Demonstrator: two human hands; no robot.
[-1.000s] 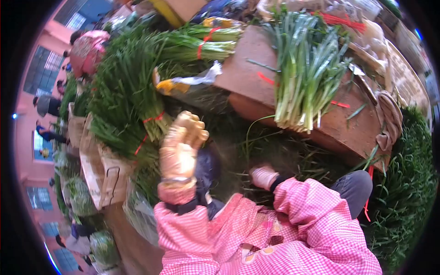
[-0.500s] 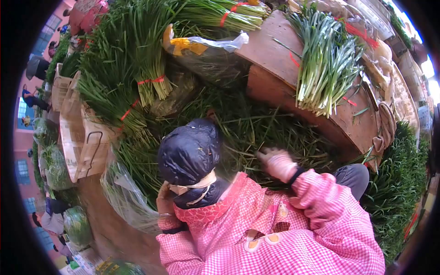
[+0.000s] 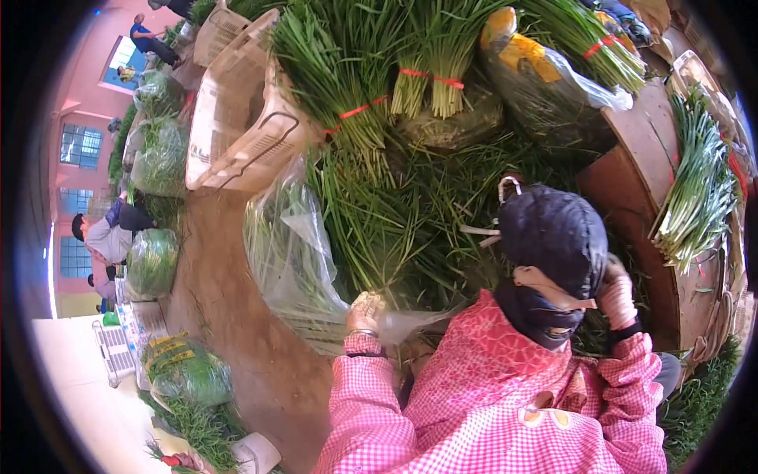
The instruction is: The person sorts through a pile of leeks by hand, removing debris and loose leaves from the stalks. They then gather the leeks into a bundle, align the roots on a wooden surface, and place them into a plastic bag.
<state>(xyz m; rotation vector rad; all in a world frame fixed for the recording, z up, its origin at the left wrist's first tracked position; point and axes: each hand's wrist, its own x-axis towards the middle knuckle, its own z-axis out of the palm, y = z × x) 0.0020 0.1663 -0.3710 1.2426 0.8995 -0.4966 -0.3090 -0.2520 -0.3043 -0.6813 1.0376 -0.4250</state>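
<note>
My left hand (image 3: 364, 313) is closed on the upper edge of a clear plastic bag (image 3: 308, 241), which holds green leafy stalks. My right hand (image 3: 617, 297) is raised beside a dark head covering (image 3: 553, 233); its fingertips are partly hidden there, so its grip cannot be made out. Loose long green leaves (image 3: 395, 229) lie heaped beyond the hands. Bundles of green stalks (image 3: 347, 107) tied with red bands rest at the far side of the heap. Pink checked sleeves cover both arms.
A pale plastic crate (image 3: 237, 118) stands at the upper left beside brown floor (image 3: 229, 316). A brown board (image 3: 643, 150) with another bundle (image 3: 699, 189) is at the right. Stuffed clear bags (image 3: 152, 265) and several people (image 3: 110, 237) are farther left.
The view has turned, shifting the surroundings rightward. My left hand has moved from beside the head covering to the plastic bag; my right hand has risen from the loose leaves to the covering.
</note>
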